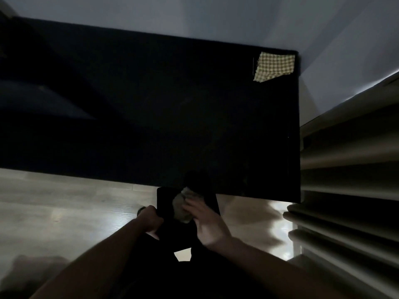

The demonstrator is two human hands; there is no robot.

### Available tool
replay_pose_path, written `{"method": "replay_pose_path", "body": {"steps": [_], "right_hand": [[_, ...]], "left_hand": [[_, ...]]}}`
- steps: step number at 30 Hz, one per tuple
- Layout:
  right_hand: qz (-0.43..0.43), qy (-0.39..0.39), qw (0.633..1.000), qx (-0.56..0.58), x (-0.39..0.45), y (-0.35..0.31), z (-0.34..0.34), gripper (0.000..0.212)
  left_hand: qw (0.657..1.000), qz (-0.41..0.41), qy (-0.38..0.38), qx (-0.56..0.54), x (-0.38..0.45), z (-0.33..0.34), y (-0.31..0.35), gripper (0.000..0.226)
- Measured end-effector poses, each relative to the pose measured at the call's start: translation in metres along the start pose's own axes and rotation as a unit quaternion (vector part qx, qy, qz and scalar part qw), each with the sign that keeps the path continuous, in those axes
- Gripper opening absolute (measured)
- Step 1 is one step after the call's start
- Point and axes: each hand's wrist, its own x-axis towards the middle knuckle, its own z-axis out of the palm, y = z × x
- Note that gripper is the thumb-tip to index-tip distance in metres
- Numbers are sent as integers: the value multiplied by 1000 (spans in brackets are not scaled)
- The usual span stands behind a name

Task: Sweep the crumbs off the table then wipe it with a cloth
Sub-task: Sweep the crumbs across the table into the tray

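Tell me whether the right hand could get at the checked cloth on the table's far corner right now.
Probably not at once: the right hand holds a crumpled grey rag at the near edge, and the checked yellow cloth lies across the black table.

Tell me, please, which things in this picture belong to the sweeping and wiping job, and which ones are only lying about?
Belong to the job:
- black table
- dark flat tray or dustpan, gripped by left hand
- crumpled grey wad, held by right hand
- checked cloth on the far right corner

Lying about:
- ribbed radiator
- pale floor
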Motion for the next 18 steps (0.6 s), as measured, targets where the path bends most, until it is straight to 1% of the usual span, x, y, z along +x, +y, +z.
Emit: {"method": "replay_pose_path", "body": {"steps": [1, 3, 4, 6, 7, 9, 11, 14, 16, 18], "right_hand": [[23, -22, 999, 15, -7, -2, 5, 56], [48, -27, 998, 37, -16, -1, 0, 56], [52, -8, 997, 48, -15, -2, -10, 53], [65, 59, 993, 76, -10, 1, -36, 52], [80, 95, 988, 88, -6, 4, -53, 51], [116, 161, 976, 84, 1, 13, -94, 49], [119, 223, 965, 62, 9, 31, -137, 50], [155, 279, 948, -15, 19, 68, -190, 53], [192, 275, 940, -67, 20, 105, -210, 53], [219, 257, 934, -116, 21, 131, -216, 52]], "left_hand": [[1000, 2, 0, 4, 3, 1, -3, 48], [1000, 11, 9, 23, 8, 3, -8, 56], [999, 14, 13, 28, 5, 2, -7, 58], [999, 12, 24, 27, 0, 1, -6, 57], [999, 15, 25, 28, -14, -2, 3, 53], [1000, -7, 15, 7, -23, -2, 12, 37], [1000, -21, 8, 1, -28, -4, 17, 30], [1000, -16, -17, 12, -31, -10, 21, 34], [999, -11, -25, 21, -28, -12, 20, 30], [999, -5, -21, 47, -30, -11, 22, 30]]}}
